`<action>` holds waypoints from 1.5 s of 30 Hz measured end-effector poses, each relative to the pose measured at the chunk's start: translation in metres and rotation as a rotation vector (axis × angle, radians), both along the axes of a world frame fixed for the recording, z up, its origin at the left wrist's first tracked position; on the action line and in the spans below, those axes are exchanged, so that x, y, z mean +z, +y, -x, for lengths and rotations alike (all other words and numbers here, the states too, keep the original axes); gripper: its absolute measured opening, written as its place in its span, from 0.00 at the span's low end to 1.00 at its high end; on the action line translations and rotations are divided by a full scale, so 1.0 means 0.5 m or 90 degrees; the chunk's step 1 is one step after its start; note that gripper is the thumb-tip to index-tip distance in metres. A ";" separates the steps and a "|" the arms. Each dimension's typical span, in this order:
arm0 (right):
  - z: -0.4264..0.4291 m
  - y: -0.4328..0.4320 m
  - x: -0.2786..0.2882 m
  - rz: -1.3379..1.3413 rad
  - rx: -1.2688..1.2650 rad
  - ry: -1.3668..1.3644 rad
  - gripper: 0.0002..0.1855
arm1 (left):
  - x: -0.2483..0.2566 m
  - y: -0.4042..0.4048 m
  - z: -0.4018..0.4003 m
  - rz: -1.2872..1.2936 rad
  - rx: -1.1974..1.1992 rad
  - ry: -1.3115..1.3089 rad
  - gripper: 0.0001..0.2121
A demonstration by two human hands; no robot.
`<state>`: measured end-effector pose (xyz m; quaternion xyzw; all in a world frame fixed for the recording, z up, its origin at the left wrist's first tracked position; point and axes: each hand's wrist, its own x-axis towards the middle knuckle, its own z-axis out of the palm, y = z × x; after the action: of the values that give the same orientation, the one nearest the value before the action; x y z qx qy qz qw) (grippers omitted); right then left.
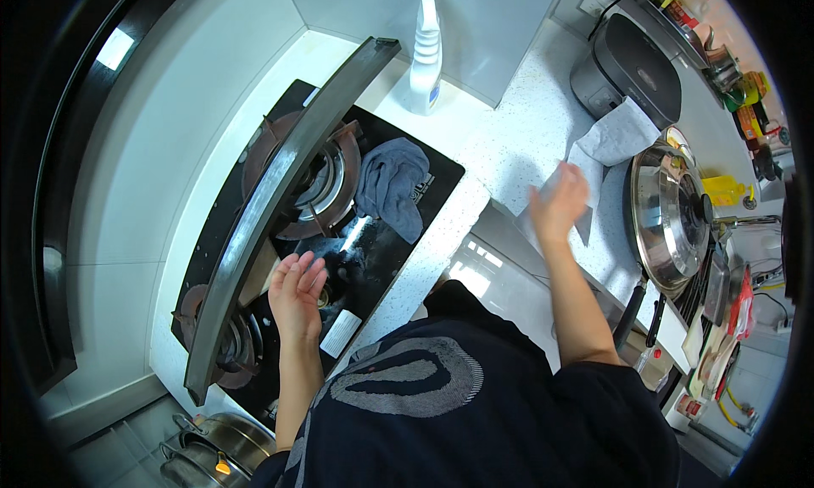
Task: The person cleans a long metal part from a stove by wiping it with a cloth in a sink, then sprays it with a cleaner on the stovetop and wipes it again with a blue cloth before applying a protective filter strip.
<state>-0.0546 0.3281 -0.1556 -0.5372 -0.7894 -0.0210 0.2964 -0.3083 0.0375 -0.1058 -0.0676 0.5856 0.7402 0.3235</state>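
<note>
My left hand is raised over the front part of a black glass gas hob, palm up, fingers loosely bent, holding nothing. A crumpled blue-grey cloth lies on the hob beside the far burner. Wet or soapy streaks show on the glass near it. My right hand is blurred over the edge of the speckled white counter, in front of white paper towels. Whether it grips a sheet is unclear. A white spray bottle stands upright in the corner behind the hob.
A long dark panel crosses above the hob, hiding parts of both burners. Right on the counter are a grey lidded appliance and a lidded pan, its black handle reaching past the edge. Metal pots sit lower left.
</note>
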 end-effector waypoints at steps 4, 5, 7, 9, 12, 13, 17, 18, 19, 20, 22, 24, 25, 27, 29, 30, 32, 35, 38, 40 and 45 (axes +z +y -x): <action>-0.137 0.033 -0.015 0.149 -0.248 -0.162 0.29 | 0.006 0.021 -0.005 -0.001 -0.028 0.035 0.11; -0.158 0.042 -0.020 0.248 -0.239 -0.139 0.26 | 0.009 0.024 -0.005 -0.001 -0.035 0.040 0.11; -0.146 0.045 -0.007 0.271 -0.141 -0.027 0.20 | 0.019 0.034 -0.009 -0.004 -0.081 0.053 0.11; -0.071 0.018 0.031 0.119 0.034 0.144 0.15 | 0.047 0.053 -0.022 -0.008 -0.157 0.065 0.12; 0.088 -0.067 0.146 0.361 0.242 0.349 0.13 | 0.088 0.074 -0.042 -0.047 -0.387 0.097 0.21; 0.132 -0.105 0.170 0.430 0.307 0.390 0.12 | 0.102 0.082 -0.051 -0.076 -0.460 0.129 0.29; 0.241 -0.232 0.226 0.669 0.545 0.520 0.13 | 0.142 0.103 -0.074 0.015 -0.497 0.555 0.46; 0.251 -0.247 0.239 0.733 0.605 0.483 0.12 | 0.162 0.102 -0.074 0.085 -0.429 0.720 0.44; 0.261 -0.261 0.250 0.707 0.666 0.502 0.11 | 0.170 0.096 -0.075 0.136 -0.359 0.719 0.34; 0.265 -0.267 0.261 0.699 0.715 0.493 0.11 | 0.169 0.084 -0.063 0.153 -0.311 0.700 0.29; 0.270 -0.263 0.279 0.554 0.801 0.418 0.12 | 0.160 0.043 -0.032 0.131 -0.181 0.629 0.18; 0.271 -0.220 0.281 0.329 0.761 0.291 0.16 | 0.167 -0.009 0.002 0.098 -0.088 0.520 0.14; 0.271 -0.192 0.267 0.343 0.726 0.283 0.19 | 0.177 -0.037 0.018 0.077 -0.051 0.481 0.13; 0.240 -0.099 0.215 0.397 0.687 0.152 0.31 | 0.210 -0.068 0.043 -0.026 -0.042 0.371 0.13; 0.215 -0.048 0.153 0.527 0.642 -0.060 0.40 | 0.231 -0.110 0.069 -0.124 -0.001 0.302 0.14; 0.212 -0.041 0.140 0.527 0.625 -0.219 0.42 | 0.249 -0.136 0.077 -0.145 0.038 0.300 0.14; 0.208 -0.042 0.104 0.574 0.582 -0.319 0.44 | 0.269 -0.189 0.091 -0.166 0.111 0.308 0.15; 0.189 -0.048 0.048 0.468 0.517 -0.372 0.46 | 0.274 -0.263 0.107 -0.192 0.232 0.296 0.14; 0.167 -0.052 0.017 0.356 0.481 -0.373 0.47 | 0.266 -0.328 0.125 -0.206 0.344 0.239 0.14; 0.156 -0.060 0.020 0.286 0.461 -0.378 0.46 | 0.259 -0.370 0.133 -0.226 0.374 0.225 0.14; 0.133 -0.031 -0.005 0.355 0.430 -0.269 0.38 | 0.222 -0.459 0.148 -0.170 0.399 0.226 0.13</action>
<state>-0.1212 0.3127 -0.1581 -0.2939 -0.9380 0.1801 -0.0355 -0.3824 -0.1920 0.0054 -0.0715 0.4820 0.8731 -0.0193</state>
